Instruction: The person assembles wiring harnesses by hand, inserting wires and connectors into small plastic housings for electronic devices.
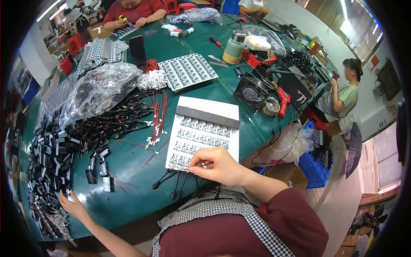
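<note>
My right hand [219,165] is closed in a pinch over the near edge of a white circuit board panel [174,165]. Small white connectors [205,165] show between its fingers; what the fingertips press on is too small to tell. Black cables [176,186] hang from the panel's near edge, and a dark bar [207,117] lies across its far part. At the lower left, my left hand [75,207] has its thumb and fingers apart, beside a heap of black and silver rectangular blocks [48,160]. Whether it touches the heap, I cannot tell.
Black and red wires [115,118] and a clear plastic bag [98,88] lie beyond the blocks. Farther back are another circuit panel [188,72] and white connectors [153,80]. A small fan [252,91] and a red-handled tool [283,100] stand right. Co-workers sit around the green table [141,197].
</note>
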The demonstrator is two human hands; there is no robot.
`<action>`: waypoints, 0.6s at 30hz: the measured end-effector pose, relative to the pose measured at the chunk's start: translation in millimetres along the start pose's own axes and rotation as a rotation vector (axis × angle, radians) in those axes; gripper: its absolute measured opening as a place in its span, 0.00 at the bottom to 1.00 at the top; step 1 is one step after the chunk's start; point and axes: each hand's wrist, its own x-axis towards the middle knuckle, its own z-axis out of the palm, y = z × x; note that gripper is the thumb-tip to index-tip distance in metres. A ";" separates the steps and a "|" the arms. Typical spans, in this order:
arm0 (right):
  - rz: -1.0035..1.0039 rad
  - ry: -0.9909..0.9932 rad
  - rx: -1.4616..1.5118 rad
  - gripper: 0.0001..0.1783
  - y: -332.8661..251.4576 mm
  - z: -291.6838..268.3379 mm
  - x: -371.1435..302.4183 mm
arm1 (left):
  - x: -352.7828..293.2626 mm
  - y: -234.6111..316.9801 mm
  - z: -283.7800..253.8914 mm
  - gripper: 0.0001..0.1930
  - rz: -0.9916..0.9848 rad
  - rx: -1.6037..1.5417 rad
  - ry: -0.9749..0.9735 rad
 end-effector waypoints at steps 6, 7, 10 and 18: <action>0.135 0.016 0.205 0.05 9.3 -8.2 -6.4 | -7.2 -75.1 65.3 0.32 -0.231 0.214 -0.405; 0.156 0.009 0.236 0.05 11.4 -9.3 -6.9 | -4.2 -55.5 57.7 0.32 -0.328 0.216 -0.595; 0.190 0.042 0.265 0.05 18.0 -14.9 -13.3 | -7.0 -59.6 83.6 0.33 -0.245 0.358 -0.492; 0.167 0.072 0.280 0.06 35.9 -21.5 -16.9 | 7.6 -75.7 108.3 0.34 -0.197 0.150 -0.366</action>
